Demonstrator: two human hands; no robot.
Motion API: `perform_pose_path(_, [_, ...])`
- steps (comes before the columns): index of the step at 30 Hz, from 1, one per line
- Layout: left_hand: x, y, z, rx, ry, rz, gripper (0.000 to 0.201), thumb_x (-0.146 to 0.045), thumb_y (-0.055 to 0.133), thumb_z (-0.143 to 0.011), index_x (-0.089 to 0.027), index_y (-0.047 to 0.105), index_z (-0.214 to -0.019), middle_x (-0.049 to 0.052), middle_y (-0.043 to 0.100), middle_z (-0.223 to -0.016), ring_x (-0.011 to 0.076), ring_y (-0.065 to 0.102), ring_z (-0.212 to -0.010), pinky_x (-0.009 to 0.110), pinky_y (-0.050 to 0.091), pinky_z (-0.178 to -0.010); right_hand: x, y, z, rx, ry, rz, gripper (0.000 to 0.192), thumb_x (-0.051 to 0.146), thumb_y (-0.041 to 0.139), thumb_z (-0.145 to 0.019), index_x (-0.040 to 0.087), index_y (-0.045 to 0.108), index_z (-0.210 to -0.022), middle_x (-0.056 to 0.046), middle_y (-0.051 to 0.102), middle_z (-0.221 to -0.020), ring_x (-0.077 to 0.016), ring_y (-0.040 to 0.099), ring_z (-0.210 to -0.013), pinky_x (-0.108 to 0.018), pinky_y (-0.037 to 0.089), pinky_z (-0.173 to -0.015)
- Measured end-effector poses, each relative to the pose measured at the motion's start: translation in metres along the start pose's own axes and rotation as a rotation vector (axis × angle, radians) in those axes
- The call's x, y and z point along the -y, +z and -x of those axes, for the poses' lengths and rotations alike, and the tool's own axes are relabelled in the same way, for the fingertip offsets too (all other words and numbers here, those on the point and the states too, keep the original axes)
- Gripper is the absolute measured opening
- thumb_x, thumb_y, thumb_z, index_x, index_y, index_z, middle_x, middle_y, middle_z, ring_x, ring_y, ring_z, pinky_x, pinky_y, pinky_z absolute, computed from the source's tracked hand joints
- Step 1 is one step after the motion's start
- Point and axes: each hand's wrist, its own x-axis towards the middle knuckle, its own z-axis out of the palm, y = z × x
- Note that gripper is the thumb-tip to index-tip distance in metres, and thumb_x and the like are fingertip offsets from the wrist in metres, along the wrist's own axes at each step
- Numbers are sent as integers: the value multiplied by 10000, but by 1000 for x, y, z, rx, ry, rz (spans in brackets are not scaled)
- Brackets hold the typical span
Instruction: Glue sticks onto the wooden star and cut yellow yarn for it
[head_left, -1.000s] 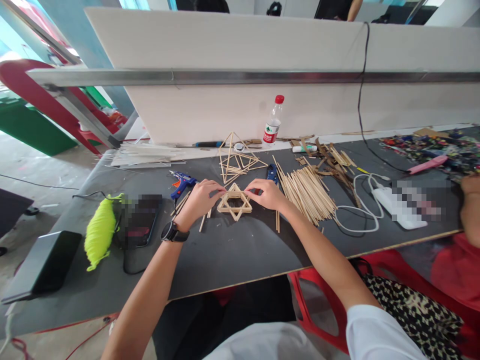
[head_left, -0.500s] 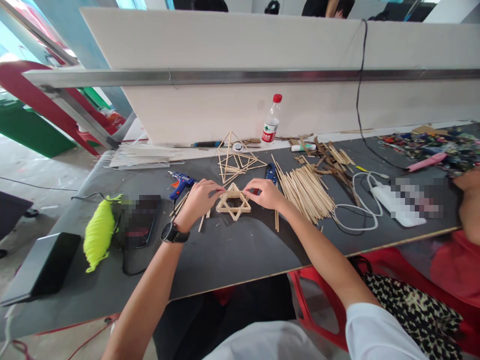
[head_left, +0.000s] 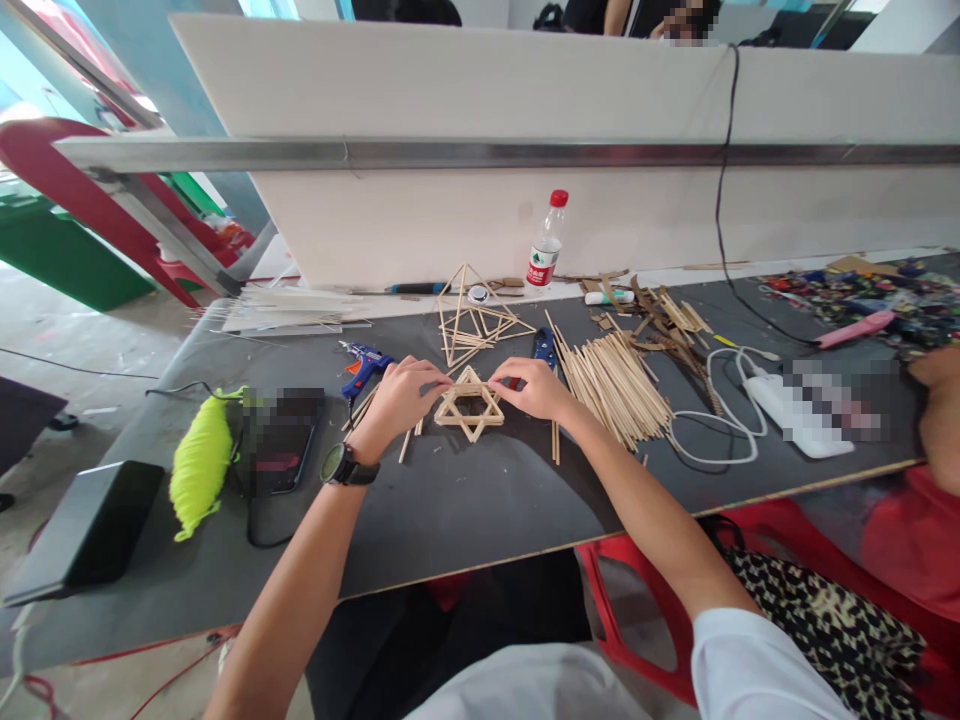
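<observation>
Star frame: a flat six-pointed star of wooden sticks [head_left: 469, 402] lies on the dark desk [head_left: 450, 510], between the two hands and straight ahead of the person.
Key relation: the star's upper edge runs left to right; each hand meets it from its own side, so both are equally near, the fingertips almost facing across the top point.
Left hand: the left hand [head_left: 397, 398] is curled, fingers pinched down at the star's upper left corner; whether it grips a stick or only presses on it cannot be told.
Right hand: the right hand [head_left: 534, 388] is likewise half-closed, fingertips touching the upper right corner.
Behind: a taller open stick pyramid [head_left: 474, 318] stands just beyond the star.
Right side: a heap of loose sticks [head_left: 615, 385] lies near the right wrist.
Left side: a blue glue gun [head_left: 363, 366] rests just beyond the left hand; yellow-green yarn [head_left: 201, 462] sits well apart.
</observation>
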Motion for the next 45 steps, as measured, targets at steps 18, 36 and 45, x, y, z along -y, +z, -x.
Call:
perform_pose_path(18, [-2, 0, 0, -24, -19, -40, 231, -346, 607, -998, -290, 829, -965, 46, 783, -1043, 270, 617, -1000, 431, 437, -908, 0, -2, 0, -2, 6, -10, 158, 296, 667, -958, 205, 793, -931, -63, 782, -959, -161, 694, -757, -286, 545, -695])
perform_pose_path(36, [-23, -22, 66, 216, -499, -322, 298, -367, 530, -968, -211, 783, -982, 108, 785, -1095, 340, 688, -1101, 437, 511, -897, -3, -22, -1, 240, 251, -68, 228, 332, 661, -918, 196, 811, -1022, -51, 815, -944, -148, 644, -663, -273, 476, -664])
perform_pose_path(45, [-29, -3, 70, 267, -613, -418, 321, -274, 455, -979, -142, 746, -958, 173, 769, -1046, 319, 732, -1051, 386, 529, -866, -1, -27, -2, 300, 278, -88, 205, 359, 690, -890, 198, 794, -964, -40, 796, -858, -152, 649, -658, -263, 474, -653])
